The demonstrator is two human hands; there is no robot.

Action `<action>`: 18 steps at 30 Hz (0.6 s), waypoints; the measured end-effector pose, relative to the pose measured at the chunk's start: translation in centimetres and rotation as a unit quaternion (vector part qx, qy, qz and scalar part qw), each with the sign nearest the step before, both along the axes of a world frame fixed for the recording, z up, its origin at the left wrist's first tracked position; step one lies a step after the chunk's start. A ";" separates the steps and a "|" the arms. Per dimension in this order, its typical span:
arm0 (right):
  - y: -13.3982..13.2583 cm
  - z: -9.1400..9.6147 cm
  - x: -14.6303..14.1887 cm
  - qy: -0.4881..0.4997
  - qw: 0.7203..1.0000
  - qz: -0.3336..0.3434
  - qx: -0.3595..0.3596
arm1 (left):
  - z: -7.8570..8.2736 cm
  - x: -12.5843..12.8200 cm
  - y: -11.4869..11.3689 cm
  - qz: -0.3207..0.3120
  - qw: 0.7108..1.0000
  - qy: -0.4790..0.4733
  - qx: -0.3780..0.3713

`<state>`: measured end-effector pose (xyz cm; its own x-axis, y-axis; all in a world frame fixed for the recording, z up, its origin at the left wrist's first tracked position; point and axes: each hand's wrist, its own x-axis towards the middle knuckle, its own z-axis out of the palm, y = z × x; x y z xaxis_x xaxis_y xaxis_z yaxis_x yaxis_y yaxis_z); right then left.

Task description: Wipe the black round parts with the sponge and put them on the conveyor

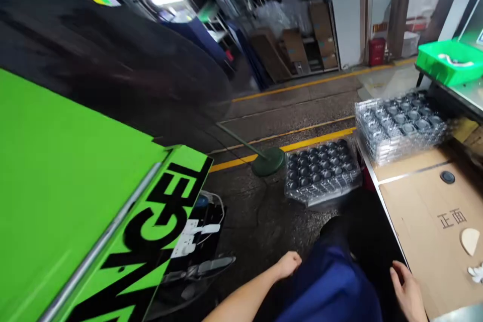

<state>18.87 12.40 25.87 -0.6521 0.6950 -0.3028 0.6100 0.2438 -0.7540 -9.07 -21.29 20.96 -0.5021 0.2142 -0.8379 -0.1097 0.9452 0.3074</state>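
Observation:
My left hand (289, 264) hangs low in front of my blue clothing, its fingers curled in and nothing showing in them. To the right, my right hand (407, 287) is at the near left edge of a table, with loosely bent fingers apart and no object in them. A sheet of cardboard (411, 211) with handwritten characters covers the tabletop beside that hand. On it lie a black round part (448, 177), a beige half-round piece (470, 241) and a small white item (476, 273) that I cannot make out.
Plastic-wrapped trays of round dark parts (400, 123) are stacked at the table's far end; another tray stack (322, 168) sits lower, beside the table. A bright green machine panel (75, 176) fills the left. A green round stand base (268, 162) and a green bin (449, 60) are further off.

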 end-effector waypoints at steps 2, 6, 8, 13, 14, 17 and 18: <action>-0.8 -0.3 -2.4 -0.017 1.000 0.017 0.007 | -0.2 -1.7 -1.2 0.031 0.999 0.009 0.024; -3.1 0.4 -10.0 -0.032 0.993 0.106 0.034 | -2.8 -5.4 -4.5 0.116 0.990 0.015 0.083; -5.0 0.6 -15.0 -0.034 0.987 0.152 0.048 | -4.4 -7.6 -7.0 0.151 0.982 0.014 0.109; -10.8 -1.5 -30.0 -0.057 0.970 0.217 0.098 | -7.1 -13.6 -17.6 0.197 0.971 0.021 0.135; -11.9 -2.3 -33.3 -0.069 0.969 0.211 0.110 | -7.4 -14.7 -20.3 0.205 0.970 0.022 0.131; -15.2 -4.4 -43.8 -0.087 0.956 0.200 0.198 | -8.1 -17.5 -28.2 0.229 0.967 0.019 0.107; -16.1 -4.9 -47.2 -0.087 0.946 0.210 0.233 | -8.3 -18.4 -30.7 0.236 0.967 0.017 0.099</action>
<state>-28.38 -3.74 20.96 -0.8688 0.4704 -0.1550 0.4903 0.7728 -0.4031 -27.43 -51.98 12.68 -0.6096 0.1102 -0.7850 -0.5004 0.7146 0.4889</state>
